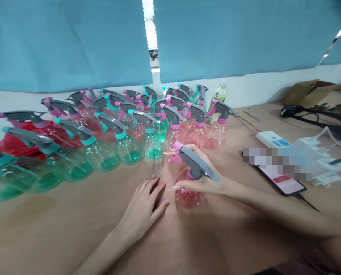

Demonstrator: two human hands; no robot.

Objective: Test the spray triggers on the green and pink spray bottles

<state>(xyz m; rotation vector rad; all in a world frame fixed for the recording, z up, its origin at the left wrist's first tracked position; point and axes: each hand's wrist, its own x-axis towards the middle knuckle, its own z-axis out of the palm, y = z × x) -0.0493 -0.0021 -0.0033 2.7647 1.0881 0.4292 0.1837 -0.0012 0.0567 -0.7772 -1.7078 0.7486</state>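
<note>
My right hand (200,181) is wrapped round a pink spray bottle (189,196) with a grey and pink trigger head, upright at the middle of the table. Thumb and fingers grip it just under the head. My left hand (143,204) lies on the tabletop to the left of that bottle, fingers stretched out and holding nothing. Beyond both hands stand several more spray bottles in rows. Green ones with turquoise collars, such as the green spray bottle (153,148), are in front at left, while pink ones like the pink spray bottle (217,133) stand toward the right.
On the right lie a phone (285,179) with a cable, a white power strip (273,139) and clear plastic packaging (310,151). A cardboard box (307,91) and a black object (316,116) are farther back. Red plastic (21,141) sits among the left bottles. Blue curtains (73,42) hang behind.
</note>
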